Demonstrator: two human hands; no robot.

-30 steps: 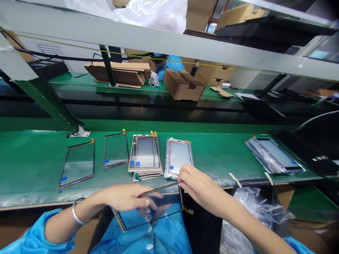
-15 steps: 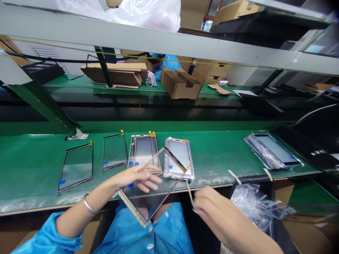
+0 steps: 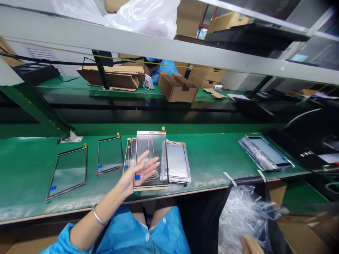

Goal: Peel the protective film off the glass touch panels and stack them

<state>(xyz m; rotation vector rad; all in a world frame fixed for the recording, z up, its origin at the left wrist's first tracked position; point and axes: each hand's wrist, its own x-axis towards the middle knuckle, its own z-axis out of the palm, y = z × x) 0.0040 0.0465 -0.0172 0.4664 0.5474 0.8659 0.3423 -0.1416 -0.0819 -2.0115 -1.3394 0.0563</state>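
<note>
Left hand (image 3: 135, 178) — fingers splayed and unclenched, spread across a clear touch panel (image 3: 151, 158), no firm grip visible. Panel upright, slightly tilted, gold-edged, a small tab (image 3: 163, 129) at the top, lower edge over the front of a green bench (image 3: 26, 176). Right hand (image 3: 250, 246) — only a sliver at the bottom of the view, finger state impossible to tell, just beside a clear plastic bag (image 3: 245, 222). Around the left wrist, a silver bangle (image 3: 99, 217); past it, a blue sleeve (image 3: 63, 240). Behind the panel, a panel stack (image 3: 129, 157), partly hidden, just beside a bagged stack (image 3: 177, 162). Farther left on the bench, a loose panel (image 3: 109, 155) and a second loose panel (image 3: 68, 173). Farther right, another bagged stack (image 3: 265, 153). On the far bench, a cardboard box (image 3: 177, 88); behind it, a co-worker (image 3: 159, 67) in blue.
</note>
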